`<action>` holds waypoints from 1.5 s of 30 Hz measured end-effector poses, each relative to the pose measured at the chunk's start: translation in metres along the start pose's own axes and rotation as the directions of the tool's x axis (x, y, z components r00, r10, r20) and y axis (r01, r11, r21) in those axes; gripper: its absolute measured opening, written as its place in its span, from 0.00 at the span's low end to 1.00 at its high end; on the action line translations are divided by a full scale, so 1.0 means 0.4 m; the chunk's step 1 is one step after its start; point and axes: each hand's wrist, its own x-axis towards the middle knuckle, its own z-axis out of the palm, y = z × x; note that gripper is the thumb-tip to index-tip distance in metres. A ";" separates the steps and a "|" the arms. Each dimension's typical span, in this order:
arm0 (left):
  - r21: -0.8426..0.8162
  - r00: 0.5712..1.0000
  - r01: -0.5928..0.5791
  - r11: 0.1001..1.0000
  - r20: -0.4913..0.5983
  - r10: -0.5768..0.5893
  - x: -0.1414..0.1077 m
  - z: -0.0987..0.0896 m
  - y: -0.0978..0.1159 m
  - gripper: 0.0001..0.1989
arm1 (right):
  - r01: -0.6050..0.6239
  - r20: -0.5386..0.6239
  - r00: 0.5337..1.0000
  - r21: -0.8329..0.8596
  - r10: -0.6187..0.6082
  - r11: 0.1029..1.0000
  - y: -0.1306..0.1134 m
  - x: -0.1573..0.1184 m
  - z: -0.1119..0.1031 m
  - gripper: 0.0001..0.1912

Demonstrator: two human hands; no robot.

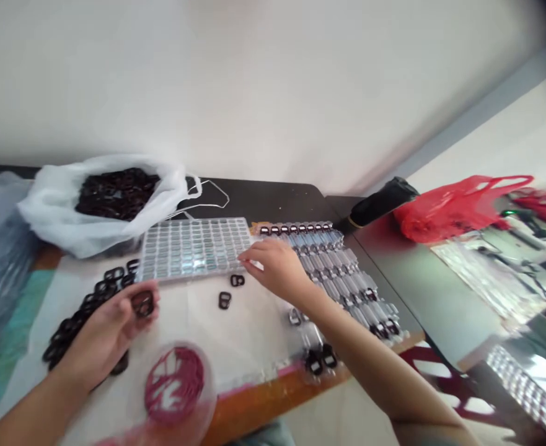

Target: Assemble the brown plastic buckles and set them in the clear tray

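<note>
My left hand (123, 316) is closed around a small dark plastic piece with an opening in it, like a buckle (143, 305). My right hand (273, 263) reaches to the right end of a clear compartment box (196, 248), thumb and fingertips pinched together at its edge. Whatever is between those fingertips is too small to make out. Two more black buckle-like pieces (225, 300) lie on the white sheet below the box. Beside my left hand a pile of the same black pieces (98, 297) spreads out, partly hidden by the hand and wrist.
A white plastic bag (59, 204) full of dark pieces stands behind left. Rows of clear tubular packs with black ends (331, 272) cover the table's right. A round tub of pink bands (175, 384) sits in front. Further right are a black roll (384, 201) and a red bag (453, 207).
</note>
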 end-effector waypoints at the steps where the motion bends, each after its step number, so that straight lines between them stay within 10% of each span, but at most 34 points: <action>1: -0.042 0.998 -0.031 0.999 0.045 0.033 -0.003 -0.008 0.001 0.30 | 0.011 0.043 0.999 0.000 -0.011 1.000 -0.023 0.001 0.002 0.07; 8: -0.243 0.944 -0.141 0.960 0.258 0.204 0.009 -0.027 -0.004 0.26 | -0.032 0.313 0.948 -0.076 0.054 0.997 -0.151 -0.065 0.064 0.12; 13: -0.271 0.914 -0.128 0.954 0.342 0.220 -0.003 -0.027 -0.007 0.24 | -0.122 0.137 0.983 -0.009 0.122 0.992 -0.175 -0.109 0.090 0.11; 17: -0.260 0.896 -0.120 0.958 0.387 0.217 0.000 -0.026 -0.019 0.24 | 0.027 -0.106 0.994 0.210 -0.004 0.977 -0.264 -0.150 0.033 0.08; 22: -0.242 0.900 -0.125 0.962 0.380 0.213 0.001 -0.024 -0.026 0.24 | 0.168 0.334 0.919 0.149 -0.209 0.975 -0.420 -0.161 0.007 0.11; 26: -0.249 0.900 -0.146 0.958 0.369 0.233 -0.003 -0.022 -0.019 0.24 | 0.168 0.443 0.880 0.044 -0.170 0.985 -0.463 -0.126 0.042 0.07; 33: -0.308 0.912 -0.135 0.942 0.333 0.240 0.006 -0.031 -0.008 0.24 | -0.082 0.003 0.997 -0.015 0.082 0.997 -0.254 0.004 -0.001 0.11; 39: -0.318 0.923 -0.114 0.941 0.317 0.219 0.011 -0.031 -0.013 0.25 | -0.225 0.062 0.970 -0.129 0.234 0.966 -0.028 0.181 0.058 0.15; 45: -0.310 0.926 -0.113 0.944 0.313 0.213 0.014 -0.032 -0.015 0.23 | -0.267 0.021 0.962 -0.134 0.272 0.954 0.011 0.237 0.110 0.15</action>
